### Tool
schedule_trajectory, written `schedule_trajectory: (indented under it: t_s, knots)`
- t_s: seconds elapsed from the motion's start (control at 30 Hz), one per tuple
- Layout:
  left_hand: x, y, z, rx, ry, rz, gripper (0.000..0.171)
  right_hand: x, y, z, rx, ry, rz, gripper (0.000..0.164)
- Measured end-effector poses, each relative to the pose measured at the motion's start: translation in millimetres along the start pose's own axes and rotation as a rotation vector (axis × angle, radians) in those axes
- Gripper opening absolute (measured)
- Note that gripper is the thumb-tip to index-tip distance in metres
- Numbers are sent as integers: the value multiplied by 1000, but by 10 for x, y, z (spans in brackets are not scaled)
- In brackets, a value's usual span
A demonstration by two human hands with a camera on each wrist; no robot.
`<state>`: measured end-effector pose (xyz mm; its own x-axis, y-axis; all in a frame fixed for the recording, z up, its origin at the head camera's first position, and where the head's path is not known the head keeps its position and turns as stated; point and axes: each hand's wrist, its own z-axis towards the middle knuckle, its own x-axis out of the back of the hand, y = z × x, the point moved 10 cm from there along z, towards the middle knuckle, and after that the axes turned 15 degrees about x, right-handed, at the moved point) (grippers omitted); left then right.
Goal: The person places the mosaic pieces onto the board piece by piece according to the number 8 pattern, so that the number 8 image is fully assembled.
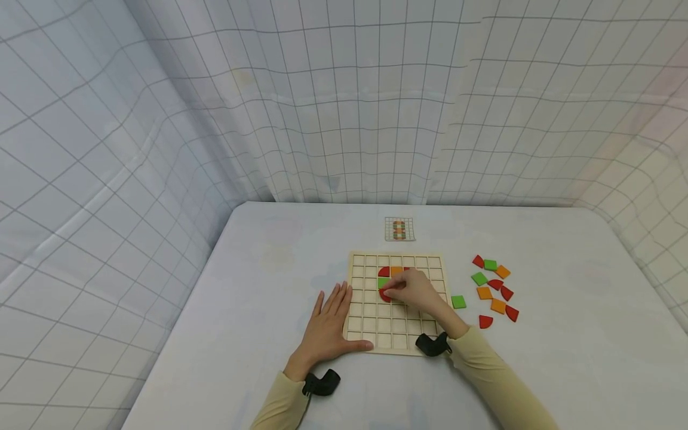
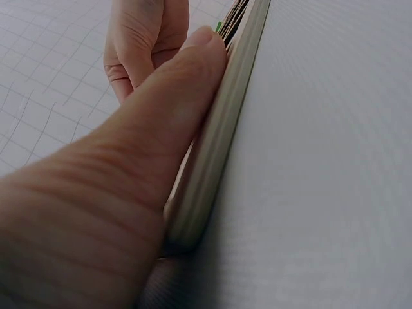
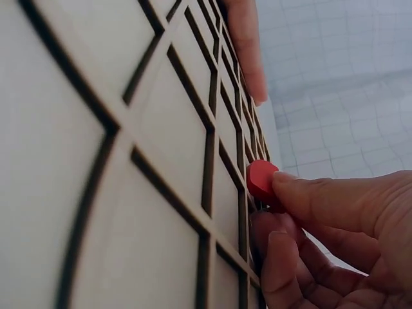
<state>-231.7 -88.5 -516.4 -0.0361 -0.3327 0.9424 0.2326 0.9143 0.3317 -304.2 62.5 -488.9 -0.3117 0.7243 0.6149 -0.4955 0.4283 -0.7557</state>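
A wooden grid board lies on the white table. Near its top middle sit a red quarter-round piece, an orange square and a green piece. My right hand pinches another red quarter-round piece over a cell just below the green one. My left hand lies flat beside the board's left edge, fingers straight, thumb pressed along the board's near edge.
Loose red, green and orange pieces are scattered right of the board, one green square closest to it. A small pattern card lies behind the board. Gridded cloth walls surround the table.
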Motion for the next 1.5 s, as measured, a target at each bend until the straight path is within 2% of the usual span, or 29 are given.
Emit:
schedule_trajectory:
  t_s: [0.47, 0.67, 0.83, 0.97, 1.13, 1.33, 1.5]
  knots:
    - [3, 17, -7, -7, -3, 19, 117, -4, -43, -3, 14, 13, -40, 4]
    - [12, 25, -11, -9, -9, 21, 117, 19, -68, -14, 23, 25, -49, 9]
    - [14, 21, -5, -8, -6, 22, 118, 25, -54, -33, -10, 21, -52, 9]
    - [11, 14, -2, -5, -4, 14, 118, 33, -50, -60, -30, 15, -81, 4]
    - [1, 11, 0, -5, 5, 24, 118, 58, -64, -114, -2, 15, -133, 3]
    - [-11, 4, -1, 5, 1, 27, 118, 200, -78, -210, 45, 83, -148, 6]
    - [-14, -3, 7, 8, -1, 31, 119, 430, -114, -299, 95, 170, -225, 11]
